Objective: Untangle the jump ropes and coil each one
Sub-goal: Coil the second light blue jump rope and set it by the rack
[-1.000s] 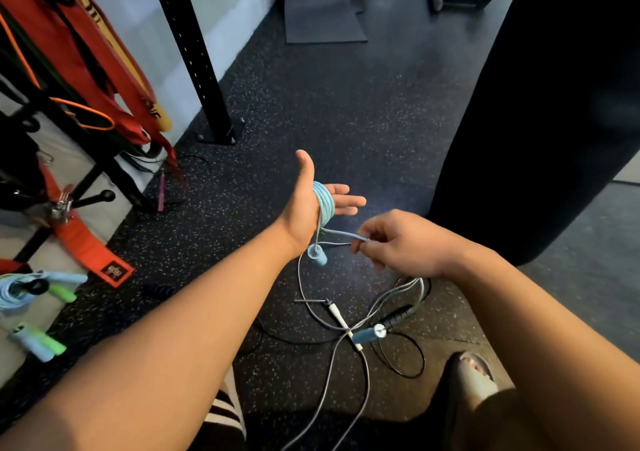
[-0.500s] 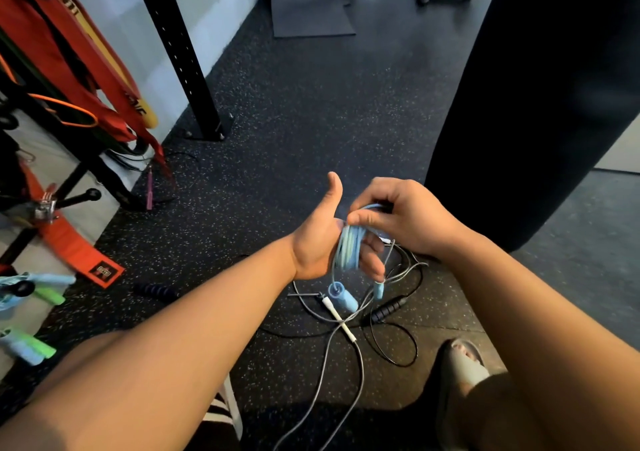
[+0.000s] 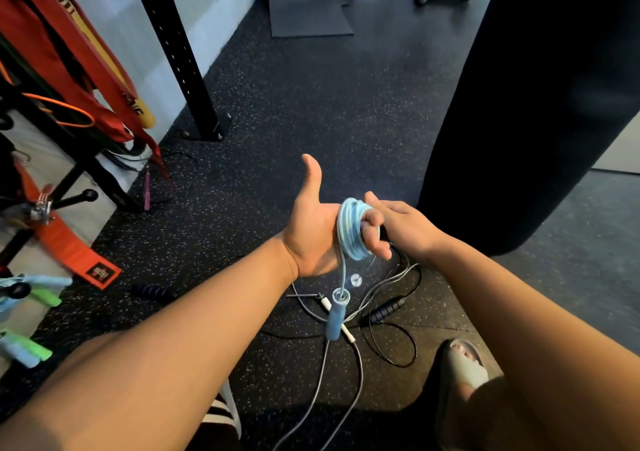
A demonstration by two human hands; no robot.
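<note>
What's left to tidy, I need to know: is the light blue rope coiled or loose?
Mostly coiled: light blue rope loops round fingers of the left hand; one handle dangles below.

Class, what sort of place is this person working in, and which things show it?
Most likely a gym: speckled black rubber flooring, a large black cylindrical punch bag, and a black perforated steel rack upright.
</note>
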